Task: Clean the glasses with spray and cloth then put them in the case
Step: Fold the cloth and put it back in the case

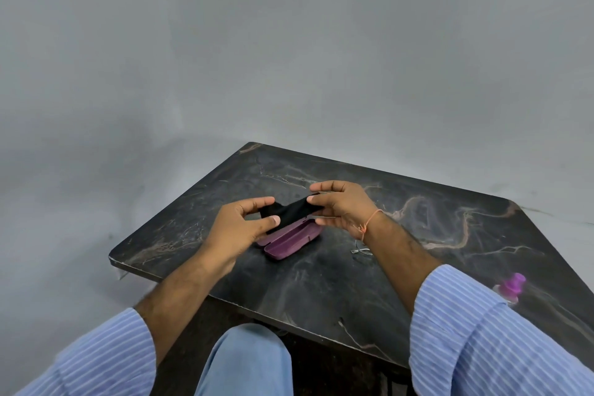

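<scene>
A black cloth (pixel 291 210) is stretched between both hands above the table. My left hand (pixel 244 225) pinches its left end with thumb and fingers. My right hand (pixel 342 204) pinches its right end. Below the cloth, a purple glasses case (pixel 289 243) lies open on the dark marble table (pixel 401 219). The glasses (pixel 361 249) lie on the table just right of the case, mostly hidden behind my right wrist; only a bit of thin metal frame shows. A spray bottle with a purple top (pixel 512 288) stands at the right, partly behind my right sleeve.
The table's left corner (pixel 115 259) and near edge lie close to my knee (pixel 247 354). A plain grey wall rises behind the table.
</scene>
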